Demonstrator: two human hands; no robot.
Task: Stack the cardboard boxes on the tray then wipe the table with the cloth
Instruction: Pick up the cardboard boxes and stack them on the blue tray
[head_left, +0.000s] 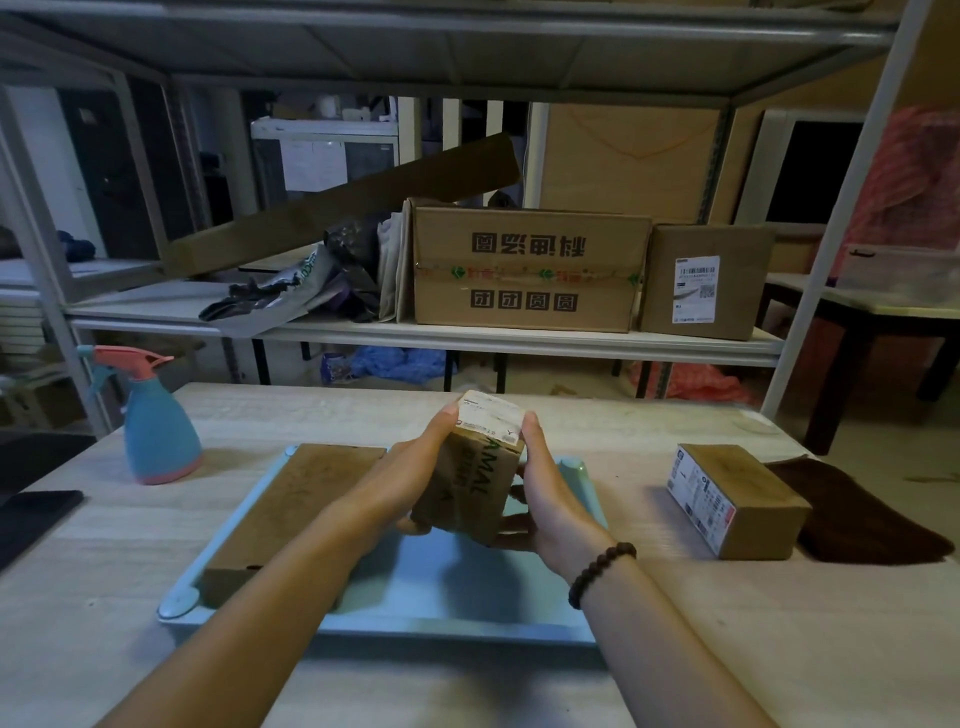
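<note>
A small cardboard box (470, 475) with a white label on its top is held tilted above the light blue tray (457, 597). My left hand (410, 467) grips its left side and my right hand (545, 493) its right side. A long flat cardboard box (291, 514) lies on the tray's left part. Another cardboard box (737, 499) with a shipping label rests on the table to the right of the tray. A dark brown cloth (857, 514) lies flat just right of that box.
A blue and pink spray bottle (156, 421) stands on the table at the left. A dark flat object (31, 514) sits at the left edge. Behind the table a metal shelf (467, 338) carries big cartons and bags.
</note>
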